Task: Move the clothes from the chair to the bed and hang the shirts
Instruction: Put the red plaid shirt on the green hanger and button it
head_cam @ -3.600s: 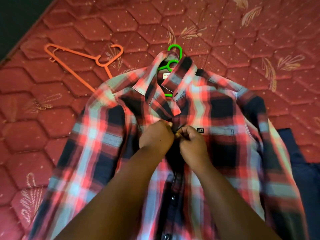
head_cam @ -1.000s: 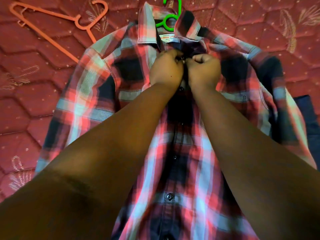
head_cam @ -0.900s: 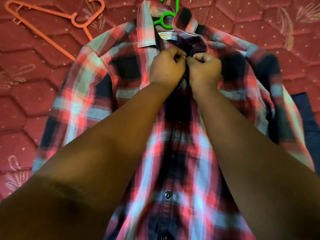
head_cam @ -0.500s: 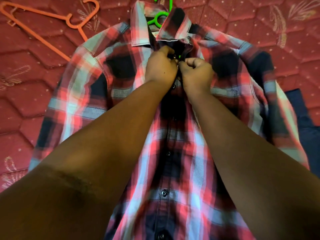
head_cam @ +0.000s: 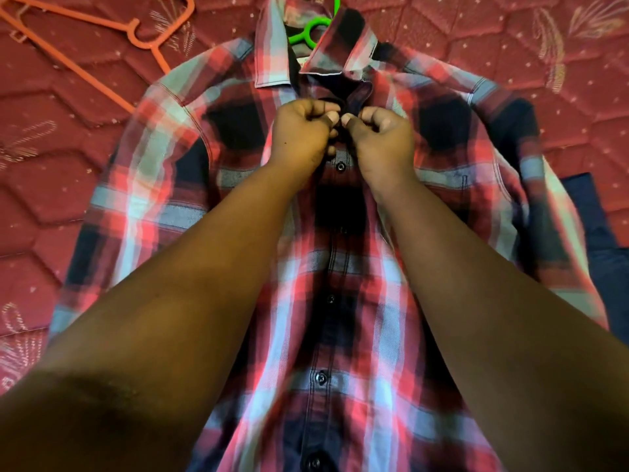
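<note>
- our left hand and right hand pinch the plaid shirt placket mid-bed.
- a slipped button may leave the collar gaping on the green hanger.

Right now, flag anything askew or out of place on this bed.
Nothing is damaged or spilled. The plaid shirt lies flat with a green hanger in its collar; both hands pinch its placket. A spare orange hanger lies loose, its arm running under the shirt's shoulder.
</note>
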The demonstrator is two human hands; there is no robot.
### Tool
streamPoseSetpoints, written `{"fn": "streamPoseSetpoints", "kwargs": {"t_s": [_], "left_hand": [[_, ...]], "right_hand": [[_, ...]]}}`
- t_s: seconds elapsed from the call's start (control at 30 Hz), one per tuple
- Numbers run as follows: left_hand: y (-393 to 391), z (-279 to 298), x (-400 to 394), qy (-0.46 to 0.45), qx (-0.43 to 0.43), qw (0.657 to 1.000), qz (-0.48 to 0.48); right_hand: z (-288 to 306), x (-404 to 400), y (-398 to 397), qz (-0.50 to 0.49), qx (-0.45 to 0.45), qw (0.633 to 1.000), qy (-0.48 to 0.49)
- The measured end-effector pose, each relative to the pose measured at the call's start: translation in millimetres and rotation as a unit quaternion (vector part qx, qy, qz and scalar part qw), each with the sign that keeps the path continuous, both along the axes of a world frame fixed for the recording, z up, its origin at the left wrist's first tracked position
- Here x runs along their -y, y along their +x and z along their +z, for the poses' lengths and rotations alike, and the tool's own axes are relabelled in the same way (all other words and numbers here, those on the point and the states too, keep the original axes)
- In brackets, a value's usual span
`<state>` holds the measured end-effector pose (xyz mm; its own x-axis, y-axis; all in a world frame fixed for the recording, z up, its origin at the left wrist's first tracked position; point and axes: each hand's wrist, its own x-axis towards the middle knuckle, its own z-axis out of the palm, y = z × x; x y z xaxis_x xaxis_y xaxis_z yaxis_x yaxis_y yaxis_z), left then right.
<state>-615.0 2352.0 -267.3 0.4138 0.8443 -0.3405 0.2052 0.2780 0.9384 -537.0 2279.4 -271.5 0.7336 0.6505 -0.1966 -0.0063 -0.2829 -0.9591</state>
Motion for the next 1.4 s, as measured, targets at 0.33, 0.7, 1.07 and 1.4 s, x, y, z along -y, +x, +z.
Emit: {"fn": "streamPoseSetpoints", "kwargs": {"t_s": [0.33, 0.7, 1.07, 1.4], "left_hand": [[-8.2, 0.5, 4.8, -0.017, 0.025, 1.000, -0.004], [-12.2, 12.1, 5.6, -0.049, -0.013, 0.998, -0.047], [24.1, -5.8, 16.0, -0.085, -0.066, 0.973, 0.204], [24.8, 1.8, 16.5, -0.162, 0.029, 0.957, 0.237]], "right_hand": [[9.7, 8.3, 6.6, 0.017, -0.126, 0.992, -0.010], [-4.2, 5.7, 2.9, 0.015, -0.072, 0.997, 0.017], [-22.4, 7.7, -16.1, -0.001, 0.159, 0.983, -0.090], [-27.4, 7.7, -11.6, -0.028, 0.118, 0.992, -0.035]]}}
